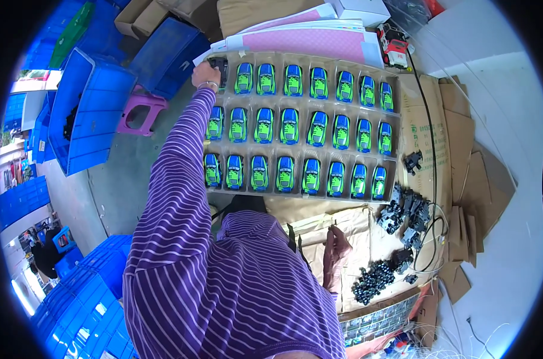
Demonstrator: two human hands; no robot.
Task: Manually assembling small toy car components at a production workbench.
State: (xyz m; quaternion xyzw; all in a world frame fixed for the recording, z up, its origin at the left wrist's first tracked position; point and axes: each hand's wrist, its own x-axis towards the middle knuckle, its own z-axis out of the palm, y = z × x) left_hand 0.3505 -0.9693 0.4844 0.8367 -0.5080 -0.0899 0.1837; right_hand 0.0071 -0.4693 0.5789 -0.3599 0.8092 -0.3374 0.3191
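A divided tray (307,55) holds three rows of blue-and-green toy cars (293,81). At its far left corner my left hand (205,75) has its fingers closed on a black toy car chassis (222,70), in or just over the first compartment. My right hand (337,246) is above the cardboard-covered table, near side of the tray, with its fingertips pinched together. A small dark bit shows at those fingertips, too small to name. Black chassis parts (412,209) lie in a heap to the right, and small black wheels (373,282) are piled closer to me.
Printed pink-and-white sheets (313,39) lie beyond the tray. A red-and-white toy vehicle (395,51) stands at the far right. Blue crates (92,113) and a pink stool (144,112) are at the left. A dark cable (430,119) and cardboard pieces (463,233) run along the right.
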